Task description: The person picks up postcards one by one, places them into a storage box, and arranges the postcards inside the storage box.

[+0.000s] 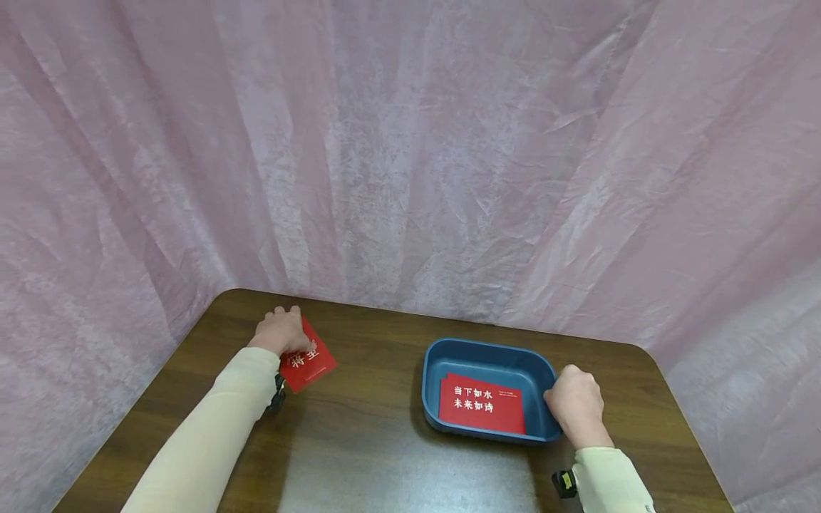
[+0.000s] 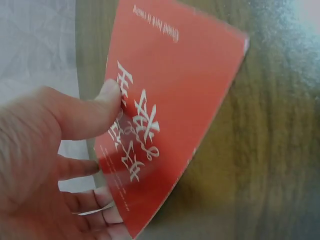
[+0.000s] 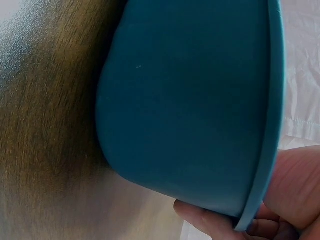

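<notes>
At the left of the table my left hand (image 1: 282,332) pinches a red card (image 1: 312,362) with white Chinese lettering. The left wrist view shows the thumb on the lettered face of this card (image 2: 175,65) and the fingers behind its edge, with the card tilted over the wood. My right hand (image 1: 577,402) grips the right rim of a blue rectangular tub (image 1: 490,348). In the right wrist view its fingers curl under the rim of the tub (image 3: 185,110). Inside the tub lie red cards (image 1: 481,405), the top one printed with two lines of white characters.
The brown wooden table (image 1: 359,406) has rounded far corners. Pink velvety curtain (image 1: 410,157) hangs behind it and along both sides. A dark band with a small device (image 1: 564,484) sits at the right wrist.
</notes>
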A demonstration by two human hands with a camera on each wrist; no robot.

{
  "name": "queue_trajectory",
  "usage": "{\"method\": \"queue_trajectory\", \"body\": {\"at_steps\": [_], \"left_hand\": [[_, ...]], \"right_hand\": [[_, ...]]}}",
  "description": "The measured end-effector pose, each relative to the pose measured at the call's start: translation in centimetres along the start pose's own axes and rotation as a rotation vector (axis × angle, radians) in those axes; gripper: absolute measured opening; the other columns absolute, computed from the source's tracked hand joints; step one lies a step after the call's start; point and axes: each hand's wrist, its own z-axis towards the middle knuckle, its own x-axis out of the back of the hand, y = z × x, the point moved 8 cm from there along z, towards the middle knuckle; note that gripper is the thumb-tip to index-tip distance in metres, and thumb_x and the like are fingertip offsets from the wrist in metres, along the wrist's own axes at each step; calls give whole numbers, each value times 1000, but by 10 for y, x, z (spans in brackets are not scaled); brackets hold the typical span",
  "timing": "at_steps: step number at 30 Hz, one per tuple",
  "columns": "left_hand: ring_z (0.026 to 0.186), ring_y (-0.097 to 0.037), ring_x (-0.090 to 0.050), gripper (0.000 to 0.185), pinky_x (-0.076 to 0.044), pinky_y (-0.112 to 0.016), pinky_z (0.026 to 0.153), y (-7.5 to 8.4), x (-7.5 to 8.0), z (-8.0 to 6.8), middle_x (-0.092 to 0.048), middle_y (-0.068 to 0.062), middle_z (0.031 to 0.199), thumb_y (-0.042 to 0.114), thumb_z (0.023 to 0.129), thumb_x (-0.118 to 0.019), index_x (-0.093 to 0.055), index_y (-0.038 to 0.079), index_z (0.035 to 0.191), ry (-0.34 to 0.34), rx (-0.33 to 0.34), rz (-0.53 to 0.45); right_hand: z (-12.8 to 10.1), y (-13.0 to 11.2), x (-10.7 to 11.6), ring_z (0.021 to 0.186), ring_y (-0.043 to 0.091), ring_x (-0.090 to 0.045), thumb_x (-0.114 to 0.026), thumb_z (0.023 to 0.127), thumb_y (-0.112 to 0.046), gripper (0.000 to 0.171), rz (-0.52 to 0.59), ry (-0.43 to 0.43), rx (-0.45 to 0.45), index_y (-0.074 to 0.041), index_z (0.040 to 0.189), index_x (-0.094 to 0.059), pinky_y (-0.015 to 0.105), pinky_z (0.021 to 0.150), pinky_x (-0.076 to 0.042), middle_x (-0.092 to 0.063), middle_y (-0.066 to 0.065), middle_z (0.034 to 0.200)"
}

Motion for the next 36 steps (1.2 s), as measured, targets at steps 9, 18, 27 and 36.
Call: {"method": "queue_trajectory", "body": {"at_steps": [9,18,27,36], "left_hand": [[94,-40,-49,93,-44,-53,78,-3,-5,-11,-44,-32,114,36,70,-77,-24,-1,138,-89,35,-115],[81,-30,-54,71,-43,-42,71,-3,-10,-6,-56,-18,93,31,72,-76,-34,-2,118,-94,56,-149],[81,-28,-54,70,-46,-35,64,-5,-13,-5,-56,-19,95,26,72,-76,-33,-6,118,-99,59,-209],[84,-30,-54,77,-48,-36,65,-6,-14,-7,-56,-21,103,26,70,-78,-31,-2,124,-72,68,-228]], "right_hand": [[1,-1,0,56,28,-55,-62,78,-10,16,1,2,13,5,72,-60,37,43,-46,-58,18,64],[5,-3,-2,55,28,-55,-61,78,-9,15,-2,0,11,6,75,-61,37,43,-46,-59,18,65],[7,-4,-2,56,28,-56,-61,79,-9,17,-3,-15,14,8,80,-62,40,45,-48,-60,20,67],[5,-4,-1,56,28,-56,-61,78,-9,16,-3,-14,13,7,79,-61,39,44,-47,-59,19,66]]}}
